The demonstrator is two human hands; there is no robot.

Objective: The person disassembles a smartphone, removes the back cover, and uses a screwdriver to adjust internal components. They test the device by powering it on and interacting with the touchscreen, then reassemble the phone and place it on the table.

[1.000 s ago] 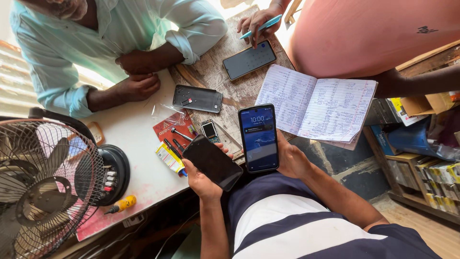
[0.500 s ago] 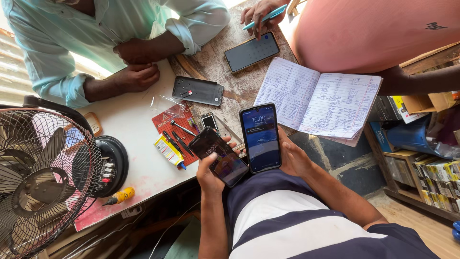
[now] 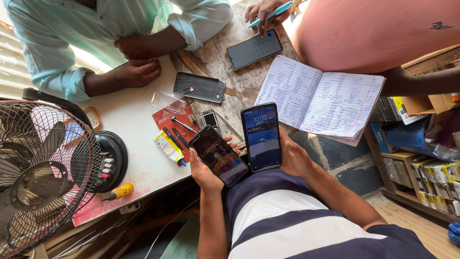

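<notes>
My left hand (image 3: 203, 170) grips a dark smartphone (image 3: 218, 155), tilted, its lit screen facing up. My right hand (image 3: 293, 156) holds a second smartphone (image 3: 260, 136) upright beside it, showing a blue lock screen. Both phones hover over my striped shirt at the counter's near edge. Just beyond them on the white counter (image 3: 129, 124) lie small screwdrivers (image 3: 179, 130) on a red pad and a yellow glue tube (image 3: 168, 147).
An opened phone (image 3: 199, 87) lies further out. An open handwritten notebook (image 3: 320, 100) sits to the right. A person in a light shirt rests folded hands (image 3: 136, 60) across the counter. Another person's hand holds a pen above a dark phone (image 3: 254, 49). A table fan (image 3: 43, 172) stands left.
My left hand has turned its phone from back-side up to screen up, and that screen is now lit. The right-hand phone stays nearly still.
</notes>
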